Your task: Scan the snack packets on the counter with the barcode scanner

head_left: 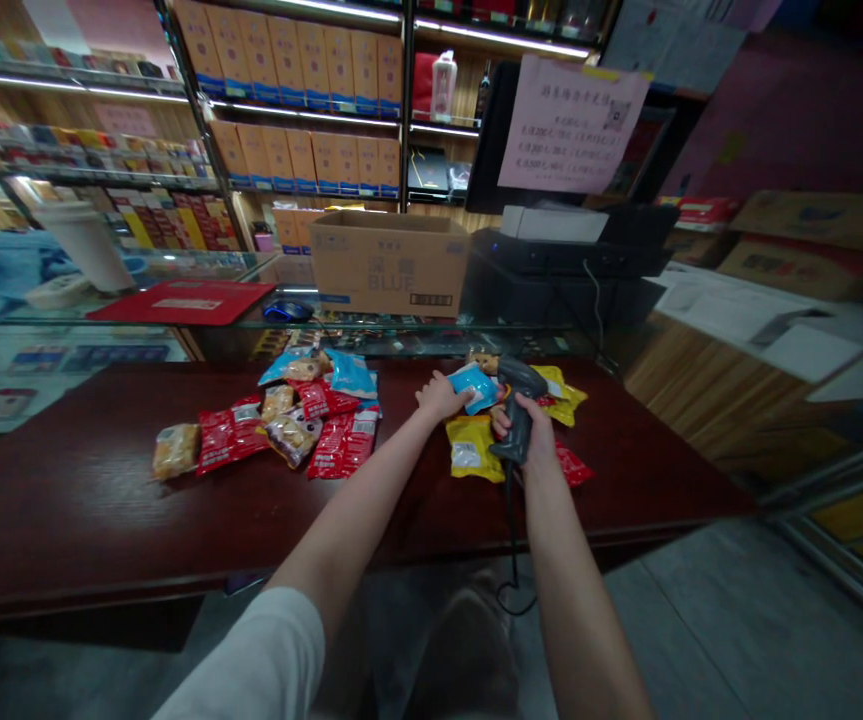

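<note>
My left hand [442, 397] grips the left edge of a blue snack packet [474, 388] above the dark red table. In my right hand [532, 432] is a black barcode scanner [519, 405], its head tilted toward the blue packet and its cord hanging over the table's front edge. Just below the packet lies a yellow snack packet [471, 449]. Another yellow packet [566, 398] and a red packet [572, 466] are partly hidden behind the scanner and my right hand. Left of my arms is a loose pile of red packets [342, 443], blue packets [350, 374] and clear-wrapped snacks [293, 436].
An open cardboard box [390, 265] stands on the glass counter behind the table [86, 470]. Beside it are a black machine [573, 265], a computer mouse [288, 310], a red mat [183, 302] and a white cup [86, 245]. Stacked boxes [813, 245] stand at the right.
</note>
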The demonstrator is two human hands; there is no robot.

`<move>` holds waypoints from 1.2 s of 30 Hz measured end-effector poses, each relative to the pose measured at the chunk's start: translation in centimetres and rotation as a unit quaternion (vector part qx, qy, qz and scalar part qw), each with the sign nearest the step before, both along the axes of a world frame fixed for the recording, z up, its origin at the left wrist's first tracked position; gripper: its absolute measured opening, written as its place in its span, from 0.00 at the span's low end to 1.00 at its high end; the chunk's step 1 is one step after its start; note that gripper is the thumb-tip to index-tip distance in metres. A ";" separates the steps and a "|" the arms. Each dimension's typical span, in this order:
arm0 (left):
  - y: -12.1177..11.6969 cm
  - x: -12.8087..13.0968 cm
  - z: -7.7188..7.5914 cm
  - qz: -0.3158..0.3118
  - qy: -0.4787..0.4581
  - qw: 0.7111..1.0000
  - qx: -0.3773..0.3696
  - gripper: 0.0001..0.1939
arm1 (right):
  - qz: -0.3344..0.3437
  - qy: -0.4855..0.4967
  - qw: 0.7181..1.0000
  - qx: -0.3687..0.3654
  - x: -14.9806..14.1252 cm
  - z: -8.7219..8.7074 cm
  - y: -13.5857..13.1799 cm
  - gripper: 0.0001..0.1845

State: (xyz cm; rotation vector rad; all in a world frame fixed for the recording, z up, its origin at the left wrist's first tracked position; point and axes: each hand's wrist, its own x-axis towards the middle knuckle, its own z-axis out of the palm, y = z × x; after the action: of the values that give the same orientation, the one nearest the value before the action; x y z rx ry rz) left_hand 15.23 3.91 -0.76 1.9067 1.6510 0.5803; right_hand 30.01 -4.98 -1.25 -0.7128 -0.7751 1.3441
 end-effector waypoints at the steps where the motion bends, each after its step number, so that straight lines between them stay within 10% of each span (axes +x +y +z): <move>1: 0.3 0.4 -0.3 0.014 -0.006 1.000 0.002 0.43 | -0.005 0.003 1.000 -0.002 -0.1 -0.1 0.1 0.15; 8: 0.9 0.1 -2.9 -0.017 -0.124 0.991 0.054 0.40 | -0.036 -0.030 0.999 0.012 -0.8 -0.3 0.3 0.16; 15: 2.9 -2.1 -3.7 0.063 -0.367 0.917 0.141 0.32 | 0.041 -0.049 0.997 -0.039 -1.2 0.3 -0.4 0.18; 36: 2.0 -2.5 -3.7 -0.035 -0.317 0.911 0.262 0.39 | 0.058 -0.110 0.991 -0.046 -1.5 -1.0 0.3 0.22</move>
State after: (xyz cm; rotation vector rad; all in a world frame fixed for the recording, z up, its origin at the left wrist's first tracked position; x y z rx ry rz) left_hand 12.77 5.86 -4.51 1.8105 1.0564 1.5468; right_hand 28.51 -4.71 -2.23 -0.9123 -0.9471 1.4293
